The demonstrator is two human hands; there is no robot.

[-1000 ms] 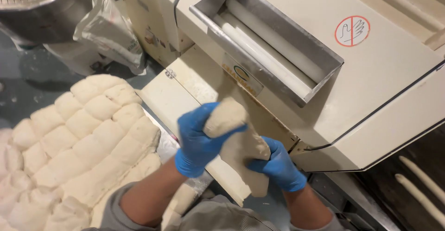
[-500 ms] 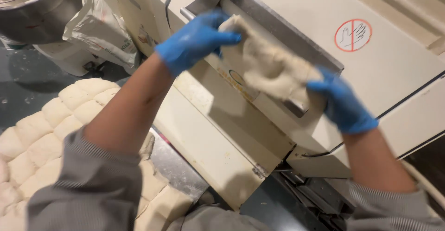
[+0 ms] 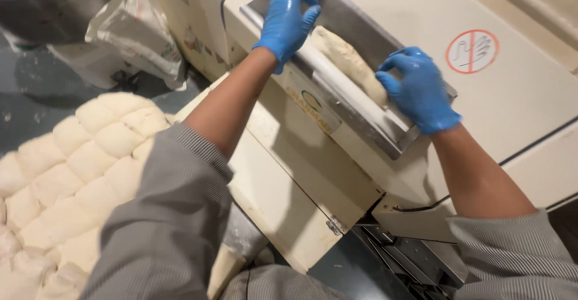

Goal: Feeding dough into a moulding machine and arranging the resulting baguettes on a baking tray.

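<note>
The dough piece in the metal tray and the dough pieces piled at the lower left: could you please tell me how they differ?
The dough piece is a single long, stretched shape; the piled dough pieces are many short, rounded lumps packed side by side. The dough piece lies in the machine's metal tray between the left hand and the right hand, while nobody touches the piled dough pieces. Both are pale and floury.

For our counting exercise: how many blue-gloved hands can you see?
2. The left hand rests on the metal hopper rim; the right hand touches the dough piece inside it.
</note>
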